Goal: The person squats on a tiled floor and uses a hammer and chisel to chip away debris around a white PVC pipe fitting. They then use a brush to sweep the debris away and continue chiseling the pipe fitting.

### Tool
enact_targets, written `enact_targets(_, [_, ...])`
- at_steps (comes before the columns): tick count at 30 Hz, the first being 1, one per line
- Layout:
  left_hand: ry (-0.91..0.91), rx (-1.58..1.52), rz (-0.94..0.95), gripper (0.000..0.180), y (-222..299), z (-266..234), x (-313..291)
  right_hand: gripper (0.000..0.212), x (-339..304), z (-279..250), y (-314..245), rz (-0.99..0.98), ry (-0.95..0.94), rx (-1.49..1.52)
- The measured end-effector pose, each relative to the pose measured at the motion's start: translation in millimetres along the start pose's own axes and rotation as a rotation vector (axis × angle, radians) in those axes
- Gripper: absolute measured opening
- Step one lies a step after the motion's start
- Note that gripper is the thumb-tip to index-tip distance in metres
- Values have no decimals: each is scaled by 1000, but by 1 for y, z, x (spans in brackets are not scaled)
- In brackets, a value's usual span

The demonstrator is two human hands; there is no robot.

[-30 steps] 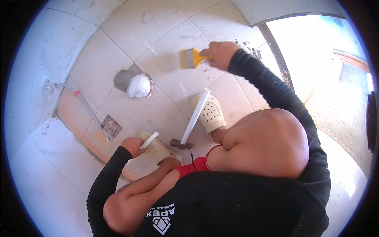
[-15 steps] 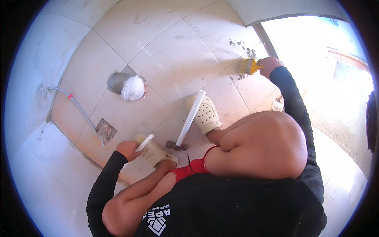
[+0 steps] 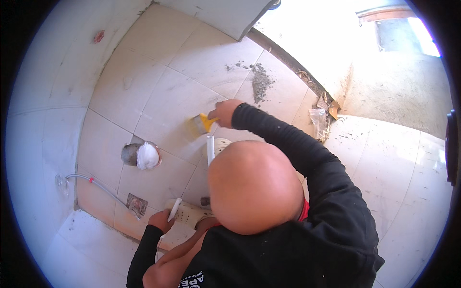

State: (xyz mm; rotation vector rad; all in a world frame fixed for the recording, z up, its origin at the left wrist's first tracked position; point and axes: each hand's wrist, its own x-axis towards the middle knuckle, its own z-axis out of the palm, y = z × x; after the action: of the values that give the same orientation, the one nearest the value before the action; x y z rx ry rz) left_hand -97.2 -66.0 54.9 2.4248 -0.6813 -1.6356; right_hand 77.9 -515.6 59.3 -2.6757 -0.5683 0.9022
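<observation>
Hands both occupied: our left hand [image 3: 162, 221] grips a short white rod [image 3: 175, 209]; our right hand [image 3: 226, 114] is closed around the yellow handle of a flat paintbrush [image 3: 200, 124]. Grey hose [image 3: 108, 190] leaves the left wall [image 3: 45, 139] and runs to a square cut-out [image 3: 137, 205] near the lower-left edge of the tiled floor [image 3: 173, 96]. Rod is right of that cut-out, beside a cream clog [image 3: 189, 214]. Farther up, a hole [image 3: 128, 154] holds a white bundle [image 3: 148, 156]. Brush is mid-floor, between bundle and grit; bristles blurred, so we cannot tell whether they touch tile. Just below it, a white handle [image 3: 210, 146] shows past our bent knee [image 3: 254, 187], which hides its lower part. Grey grit [image 3: 261, 84] lies near the floor's upper-right edge, by a dark threshold strip [image 3: 293, 65]. At that strip's right end we note a clear plastic bag [image 3: 318, 120] beside brown scraps [image 3: 333, 109].
</observation>
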Motion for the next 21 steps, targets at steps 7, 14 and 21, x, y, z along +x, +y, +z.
enact_targets(7, [-33,67,-33,36,-8,13,-9,32,-110,-17,131,461,3,-89])
enact_targets(14, [-15,132,1,36,-17,-4,-14,27,-171,-43,203,818,41,-235])
enact_targets(21, [-13,103,-32,37,-11,-10,-8,26,-169,-54,173,705,181,-149])
